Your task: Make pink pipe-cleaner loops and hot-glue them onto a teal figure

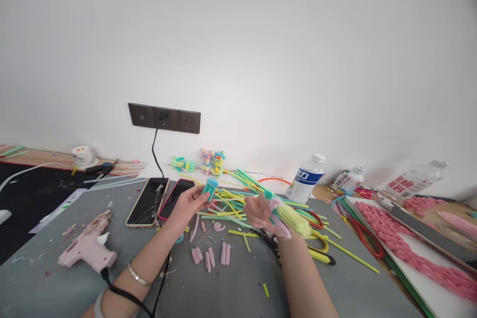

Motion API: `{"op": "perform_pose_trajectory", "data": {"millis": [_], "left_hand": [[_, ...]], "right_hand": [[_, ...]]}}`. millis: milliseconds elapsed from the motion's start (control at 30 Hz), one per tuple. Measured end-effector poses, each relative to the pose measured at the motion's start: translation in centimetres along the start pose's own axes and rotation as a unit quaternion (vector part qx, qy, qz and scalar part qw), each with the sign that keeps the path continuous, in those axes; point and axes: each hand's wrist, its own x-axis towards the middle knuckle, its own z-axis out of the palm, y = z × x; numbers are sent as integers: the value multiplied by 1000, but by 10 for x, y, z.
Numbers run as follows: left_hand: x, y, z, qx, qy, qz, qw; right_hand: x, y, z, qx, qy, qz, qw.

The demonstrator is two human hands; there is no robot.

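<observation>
Between its fingertips my left hand (194,200) pinches a small teal cylinder (210,188), held upright. My right hand (260,214) is closed around a fuzzy figure with a yellow-green body (294,218), a teal end and lilac strips, which lies back over the wrist. Three bundles of short lilac pieces (225,254) rest on the grey mat (238,288) below the hands. Behind and between the hands spreads a pile of yellow, green and lilac fuzzy stems (231,204). Small fuzzy figures (213,160) stand against the wall.
A pink glue gun (87,253) lies at the left with its black cord near my left arm. Two phones (146,203) are behind that arm. Yellow-handled scissors (320,248) lie beside my right wrist. A white bottle (306,179) and pink braided pieces (417,253) are at the right.
</observation>
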Motion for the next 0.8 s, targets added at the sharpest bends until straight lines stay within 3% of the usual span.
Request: {"op": "perform_pose_trajectory", "data": {"millis": [67, 233, 333, 500, 800], "left_hand": [[0, -1, -1, 4, 0, 0, 1000], [2, -6, -2, 31, -20, 12, 999], [3, -8, -2, 49, -40, 2, 998], [2, -5, -2, 75, -71, -7, 995], [-2, -2, 0, 107, -85, 0, 991]], "right_hand": [[9, -3, 3, 19, 7, 10, 1000], [28, 3, 6, 16, 163, 1, 987], [32, 14, 6, -11, 198, -20, 980], [31, 23, 13, -68, 209, -55, 974], [31, 22, 25, -134, 197, -58, 969]]}}
